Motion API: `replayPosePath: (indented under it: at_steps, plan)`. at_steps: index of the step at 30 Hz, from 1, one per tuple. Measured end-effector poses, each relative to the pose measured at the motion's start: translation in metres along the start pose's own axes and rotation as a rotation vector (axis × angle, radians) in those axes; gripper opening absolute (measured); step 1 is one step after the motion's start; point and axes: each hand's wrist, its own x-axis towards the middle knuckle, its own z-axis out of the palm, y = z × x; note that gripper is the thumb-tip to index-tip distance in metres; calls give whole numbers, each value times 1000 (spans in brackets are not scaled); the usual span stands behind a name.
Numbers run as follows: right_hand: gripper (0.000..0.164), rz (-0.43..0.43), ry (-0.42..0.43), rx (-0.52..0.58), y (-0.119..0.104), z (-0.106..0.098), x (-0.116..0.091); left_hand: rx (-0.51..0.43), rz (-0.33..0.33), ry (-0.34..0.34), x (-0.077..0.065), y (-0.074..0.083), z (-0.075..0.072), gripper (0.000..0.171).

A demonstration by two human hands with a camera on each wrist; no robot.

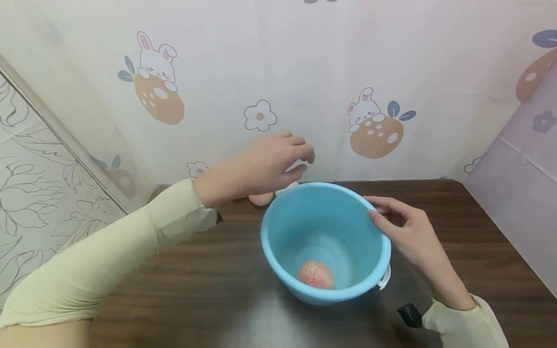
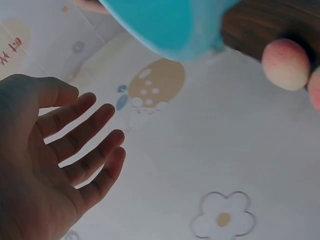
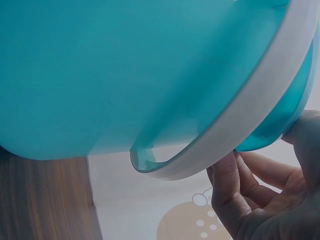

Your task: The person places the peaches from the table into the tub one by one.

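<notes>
A light blue bucket (image 1: 274, 261) sits on the table with a pink speckled peach (image 1: 315, 274) at its bottom. My right hand (image 1: 406, 229) holds the bucket's right rim, thumb inside and fingers outside. In the right wrist view the fingers (image 3: 227, 185) are beside the bucket's white handle (image 3: 240, 120). Above the far left of the rim hovers my left hand (image 1: 278, 162), fingers loosely bent and holding nothing, as the left wrist view confirms. Just below that hand lies a peach (image 1: 261, 198) behind the bucket; another peach (image 2: 315, 90) next to it is partly hidden.
The dark wooden table (image 1: 187, 280) ends at a back edge against a wall covering (image 1: 217, 58) printed with rabbits and flowers. More patterned panels (image 1: 39, 193) stand at the left and right sides.
</notes>
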Motion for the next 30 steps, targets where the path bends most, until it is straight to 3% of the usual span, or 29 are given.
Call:
replayPosePath:
  at_steps: [13, 22, 30]
  plan:
    - [39, 0, 7, -8, 0, -1, 0, 122, -171, 17, -12, -34, 41, 24]
    - [38, 7, 0, -14, 0, 0, 1, 107, -255, -12, -21, -57, 73, 25]
    - [38, 0, 6, -23, 0, 1, 0, 91, -261, -14, -24, -74, 103, 25]
